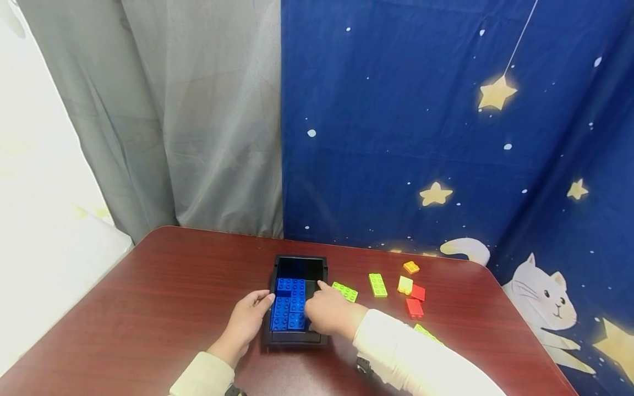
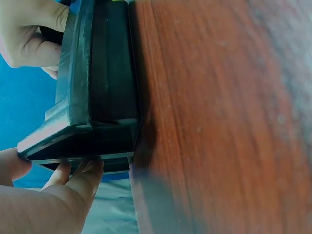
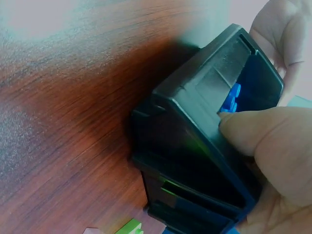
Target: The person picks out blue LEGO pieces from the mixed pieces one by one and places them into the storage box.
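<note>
A black plastic box [image 1: 299,339] stands on the table, with several blue studded bricks [image 1: 289,302] laid side by side inside it. My left hand [image 1: 249,318] grips the box's left wall. In the left wrist view, the left thumb is at the rim and the fingers [image 2: 84,183] lie against the outer side. My right hand [image 1: 333,309] is over the right side of the box, its fingers bent down into it beside the blue bricks. The right thumb [image 3: 263,129] is at the rim in the right wrist view. The box and hand hide the other right fingertips; I cannot tell whether they hold a brick.
Right of the box lie a lime green brick [image 1: 345,292] close by, another green brick [image 1: 377,285], an orange brick [image 1: 411,267], a yellow brick [image 1: 405,284] and red bricks [image 1: 414,308]. A further green brick [image 1: 427,333] is partly behind the right sleeve. Curtains [image 1: 228,137] hang behind the table.
</note>
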`<state>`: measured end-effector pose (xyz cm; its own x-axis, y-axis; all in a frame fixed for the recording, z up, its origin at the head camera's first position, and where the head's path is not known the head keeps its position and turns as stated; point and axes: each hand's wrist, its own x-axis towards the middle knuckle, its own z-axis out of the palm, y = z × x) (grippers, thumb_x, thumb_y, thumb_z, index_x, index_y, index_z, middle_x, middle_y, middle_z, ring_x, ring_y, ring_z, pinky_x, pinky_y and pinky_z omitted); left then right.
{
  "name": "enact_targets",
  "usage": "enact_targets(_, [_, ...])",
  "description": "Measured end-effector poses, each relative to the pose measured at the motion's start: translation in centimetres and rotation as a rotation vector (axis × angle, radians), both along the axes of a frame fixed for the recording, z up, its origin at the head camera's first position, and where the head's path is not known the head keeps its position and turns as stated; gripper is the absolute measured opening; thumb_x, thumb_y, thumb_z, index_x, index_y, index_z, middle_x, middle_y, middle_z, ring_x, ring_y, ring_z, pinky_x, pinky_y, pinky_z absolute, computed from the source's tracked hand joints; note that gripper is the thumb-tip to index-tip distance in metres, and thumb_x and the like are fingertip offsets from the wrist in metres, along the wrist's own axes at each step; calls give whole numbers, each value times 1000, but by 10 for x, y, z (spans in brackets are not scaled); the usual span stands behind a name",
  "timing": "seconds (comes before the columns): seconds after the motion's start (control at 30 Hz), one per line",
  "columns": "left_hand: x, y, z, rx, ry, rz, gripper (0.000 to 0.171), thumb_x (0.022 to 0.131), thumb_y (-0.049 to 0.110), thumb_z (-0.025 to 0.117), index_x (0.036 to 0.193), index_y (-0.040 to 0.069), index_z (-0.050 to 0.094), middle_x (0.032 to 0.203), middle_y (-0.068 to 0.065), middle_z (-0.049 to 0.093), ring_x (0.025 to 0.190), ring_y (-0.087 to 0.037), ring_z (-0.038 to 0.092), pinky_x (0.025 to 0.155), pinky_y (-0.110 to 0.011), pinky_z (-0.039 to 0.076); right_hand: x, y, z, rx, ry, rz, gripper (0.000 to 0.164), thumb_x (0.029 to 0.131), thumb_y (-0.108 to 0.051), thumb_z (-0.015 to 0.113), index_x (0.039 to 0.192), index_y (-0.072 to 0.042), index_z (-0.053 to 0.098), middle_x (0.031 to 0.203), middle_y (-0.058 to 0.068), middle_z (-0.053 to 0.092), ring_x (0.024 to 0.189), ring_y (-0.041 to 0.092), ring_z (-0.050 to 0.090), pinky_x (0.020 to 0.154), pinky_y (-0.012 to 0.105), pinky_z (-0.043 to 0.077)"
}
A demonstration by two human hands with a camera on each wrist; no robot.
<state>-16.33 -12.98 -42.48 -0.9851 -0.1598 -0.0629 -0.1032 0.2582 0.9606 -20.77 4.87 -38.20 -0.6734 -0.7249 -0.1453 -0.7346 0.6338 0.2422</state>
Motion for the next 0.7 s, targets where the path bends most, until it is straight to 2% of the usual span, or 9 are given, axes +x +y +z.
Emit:
enact_targets(0.13, [-1,1,1,-12,5,-2,46,101,25,48,132,-10,49,135,-30,50,128,-47,43,104,-57,38,1,1,1,-4,1,-7,15,83,-35,75,94,-25,78,84,-13,73,94,9,64,113,40,31])
enact_targets(0.37, [-3,1,4,-64,8,-6,46,101,24,48,131,-10,50,131,-30,53,124,-46,48,101,-57,41,9,7,4,-43,76,19,14,87,-36,70,87,-24,77,77,-11,71,96,9,62,112,42,33])
enact_targets(0.47, [-5,-1,4,-97,-6,-9,45,101,24,47,131,-10,50,130,-29,54,122,-45,49,100,-57,42,14,12,7,-111,88,20,18,88,-35,69,98,-23,77,92,-11,72,107,10,60,111,45,34])
enact_targets(0.57, [-6,-4,4,-124,-14,-11,45,101,24,46,131,-9,51,130,-29,53,123,-45,48,100,-58,41,17,19,8,-202,60,-1,27,89,-33,68,112,-21,73,112,-8,69,120,14,54,112,47,33])
enact_targets(0.7, [-9,-7,6,-164,4,-15,42,100,20,46,129,-10,52,130,-30,53,121,-46,49,99,-58,42,21,33,9,-310,63,-15,32,89,-32,68,118,-19,70,126,-1,63,128,20,48,110,49,34])
